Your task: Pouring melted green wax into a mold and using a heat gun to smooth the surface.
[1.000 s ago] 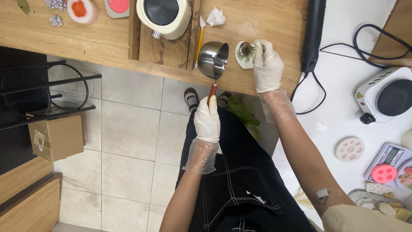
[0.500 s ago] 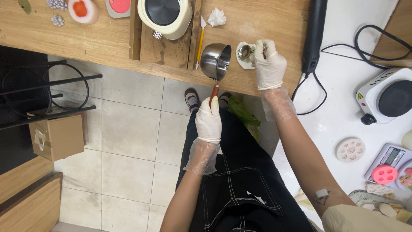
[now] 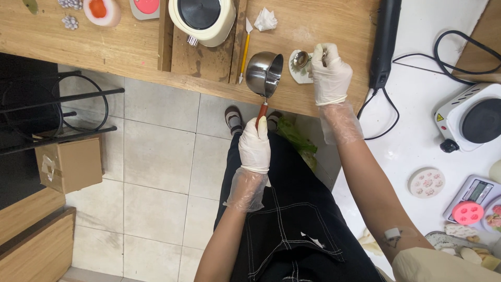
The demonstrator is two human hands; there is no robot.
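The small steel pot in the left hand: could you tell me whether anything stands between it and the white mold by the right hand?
Nothing visible does: the pot sits tilted beside the mold, only bare wood between them.

You see even, bright indoor light from overhead, with soft, short shadows. The steel saucepan [image 3: 264, 73] carries sharp highlights on its wall, and the white counter [image 3: 417, 141] at the right edge is nearly washed out. Focus is crisp throughout. Straight lines of the wooden desk [image 3: 115, 49] bow slightly toward the corners.
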